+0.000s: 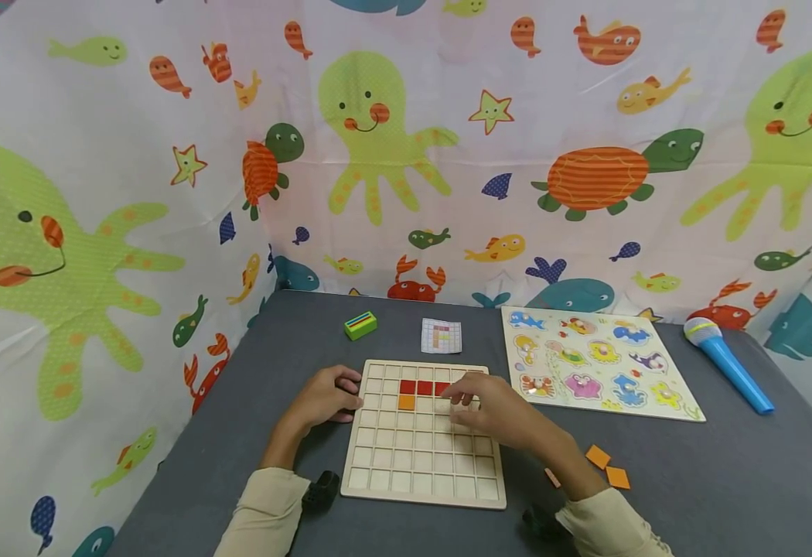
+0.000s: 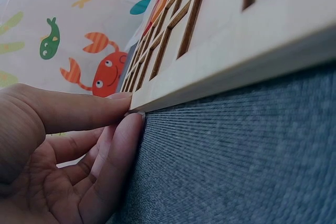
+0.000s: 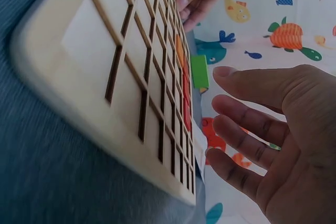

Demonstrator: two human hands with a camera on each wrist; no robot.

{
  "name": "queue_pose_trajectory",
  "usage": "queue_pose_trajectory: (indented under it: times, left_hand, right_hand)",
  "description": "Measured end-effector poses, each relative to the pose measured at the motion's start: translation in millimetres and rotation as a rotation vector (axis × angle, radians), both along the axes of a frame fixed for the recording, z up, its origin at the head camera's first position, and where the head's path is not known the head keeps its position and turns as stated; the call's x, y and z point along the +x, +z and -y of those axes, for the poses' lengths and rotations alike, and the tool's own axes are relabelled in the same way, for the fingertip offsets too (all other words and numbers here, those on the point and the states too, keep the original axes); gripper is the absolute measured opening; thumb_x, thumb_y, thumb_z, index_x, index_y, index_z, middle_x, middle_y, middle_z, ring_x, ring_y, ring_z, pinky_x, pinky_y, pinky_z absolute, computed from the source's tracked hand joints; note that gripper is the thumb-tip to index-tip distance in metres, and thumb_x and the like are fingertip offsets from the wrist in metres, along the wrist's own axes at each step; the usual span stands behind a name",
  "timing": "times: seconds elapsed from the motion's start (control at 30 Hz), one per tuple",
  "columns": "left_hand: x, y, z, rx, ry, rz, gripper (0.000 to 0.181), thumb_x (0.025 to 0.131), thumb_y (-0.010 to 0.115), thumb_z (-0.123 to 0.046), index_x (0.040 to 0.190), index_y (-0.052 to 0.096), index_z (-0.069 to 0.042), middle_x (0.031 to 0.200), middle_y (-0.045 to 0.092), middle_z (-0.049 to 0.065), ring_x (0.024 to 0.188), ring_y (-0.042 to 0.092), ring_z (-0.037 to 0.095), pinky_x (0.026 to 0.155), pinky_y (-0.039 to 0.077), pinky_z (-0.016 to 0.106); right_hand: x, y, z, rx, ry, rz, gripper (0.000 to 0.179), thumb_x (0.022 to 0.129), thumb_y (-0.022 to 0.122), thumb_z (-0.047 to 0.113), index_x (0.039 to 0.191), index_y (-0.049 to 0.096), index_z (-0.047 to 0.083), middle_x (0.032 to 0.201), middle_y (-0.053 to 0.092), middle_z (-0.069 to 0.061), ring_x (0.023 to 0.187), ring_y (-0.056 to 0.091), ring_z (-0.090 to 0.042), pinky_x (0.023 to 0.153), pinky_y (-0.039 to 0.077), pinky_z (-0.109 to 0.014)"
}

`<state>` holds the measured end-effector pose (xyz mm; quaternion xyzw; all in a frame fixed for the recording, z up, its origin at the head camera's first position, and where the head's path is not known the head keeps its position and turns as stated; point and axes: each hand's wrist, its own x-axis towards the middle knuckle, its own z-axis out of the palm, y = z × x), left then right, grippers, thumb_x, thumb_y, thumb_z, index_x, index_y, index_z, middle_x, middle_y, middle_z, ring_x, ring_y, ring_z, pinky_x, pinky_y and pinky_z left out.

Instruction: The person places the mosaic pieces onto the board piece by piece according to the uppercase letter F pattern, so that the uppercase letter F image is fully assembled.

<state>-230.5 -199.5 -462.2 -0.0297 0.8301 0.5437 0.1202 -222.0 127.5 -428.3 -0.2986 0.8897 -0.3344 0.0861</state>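
Observation:
A square wooden grid board (image 1: 411, 441) lies on the grey table. Three red tiles (image 1: 424, 388) sit in one of its upper rows, and an orange tile (image 1: 406, 402) fills a cell below the leftmost one. At the board's left edge, my left hand (image 1: 324, 396) pinches the rim between thumb and finger; the left wrist view shows the fingertips (image 2: 137, 119) at that edge. My right hand (image 1: 493, 406) hovers over the upper right of the board, fingers loosely bent and apart. Nothing shows between its fingers (image 3: 247, 129) in the right wrist view.
Loose orange tiles (image 1: 608, 466) lie right of the board, with another small piece (image 1: 552, 477) by the right forearm. Behind the board are a green block with coloured stripes (image 1: 360, 326) and a patterned card (image 1: 441, 336). A sea-animal puzzle (image 1: 597, 363) and blue toy microphone (image 1: 733, 367) lie rightward.

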Motion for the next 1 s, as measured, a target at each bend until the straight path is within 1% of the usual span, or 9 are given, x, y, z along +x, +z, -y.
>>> queue_pose_trajectory:
  times: [0.2,0.33,0.47,0.7,0.77,0.83,0.93,1.0]
  left_hand:
    - [0.1,-0.6,1.2,-0.001,0.001,-0.002,0.045,0.091,0.081,-0.003,0.133,0.065,0.000,0.110,0.062,0.014,0.086,0.070,0.020,0.071,0.066,0.037]
    - [-0.4,-0.3,1.0,0.000,0.004,0.001,0.045,0.091,0.080,-0.003,0.133,0.065,0.000,0.110,0.062,0.014,0.086,0.070,0.020,0.071,0.065,0.036]
    - [-0.6,-0.2,0.6,-0.001,0.005,-0.001,0.045,0.091,0.080,-0.003,0.133,0.065,0.000,0.110,0.062,0.015,0.085,0.070,0.020,0.071,0.065,0.036]
    - [-0.9,-1.6,1.0,0.006,-0.002,-0.004,0.046,0.091,0.080,-0.004,0.134,0.064,0.000,0.111,0.062,0.015,0.087,0.071,0.021,0.072,0.065,0.037]
    - [-0.8,-1.5,1.3,0.002,-0.005,-0.005,0.047,0.091,0.080,-0.004,0.135,0.063,0.001,0.112,0.062,0.015,0.088,0.071,0.021,0.072,0.065,0.037]
    - [-0.9,-1.0,1.1,-0.003,-0.004,0.004,0.047,0.091,0.080,-0.004,0.135,0.063,0.001,0.112,0.062,0.015,0.089,0.070,0.021,0.072,0.065,0.035]
    - [-0.2,-0.6,0.6,-0.007,-0.005,0.004,0.047,0.091,0.080,-0.004,0.135,0.063,0.001,0.112,0.062,0.015,0.089,0.070,0.021,0.071,0.065,0.035]
    - [0.0,-0.5,0.3,-0.003,0.000,0.010,0.047,0.091,0.080,-0.004,0.135,0.063,0.000,0.112,0.062,0.015,0.088,0.070,0.021,0.072,0.065,0.035]
  right_hand:
    - [5.8,0.8,-19.2,0.036,-0.028,-0.014,0.028,0.099,0.077,0.018,0.125,0.075,0.008,0.111,0.072,-0.001,0.099,0.064,-0.018,0.080,0.057,-0.030]
    - [9.3,0.9,-31.4,0.059,-0.042,-0.012,0.031,0.098,0.079,0.020,0.126,0.075,0.008,0.109,0.071,0.001,0.096,0.064,-0.014,0.078,0.057,-0.028]
    - [12.4,1.0,-44.4,0.065,-0.060,-0.011,0.031,0.097,0.079,0.020,0.126,0.075,0.009,0.107,0.071,0.003,0.094,0.063,-0.014,0.077,0.057,-0.026]
    - [19.5,0.3,-66.9,0.059,-0.120,0.039,0.031,0.098,0.079,0.020,0.127,0.075,0.012,0.109,0.072,0.004,0.094,0.063,-0.010,0.076,0.058,-0.024]
    - [21.7,-0.7,-73.3,0.061,-0.133,0.041,0.031,0.098,0.079,0.020,0.128,0.075,0.012,0.110,0.073,0.005,0.095,0.065,-0.010,0.077,0.058,-0.024]
    - [23.4,-1.8,-80.0,0.063,-0.149,0.051,0.033,0.097,0.079,0.021,0.129,0.074,0.013,0.112,0.074,0.005,0.096,0.066,-0.010,0.077,0.058,-0.024]
    - [26.2,-2.8,-91.5,0.042,-0.154,0.056,0.035,0.097,0.079,0.020,0.131,0.073,0.011,0.115,0.075,0.000,0.096,0.067,-0.010,0.077,0.058,-0.025]
    - [28.3,-3.4,-99.6,0.027,-0.155,0.053,0.036,0.097,0.079,0.021,0.131,0.073,0.009,0.115,0.075,-0.002,0.094,0.066,-0.009,0.074,0.058,-0.025]
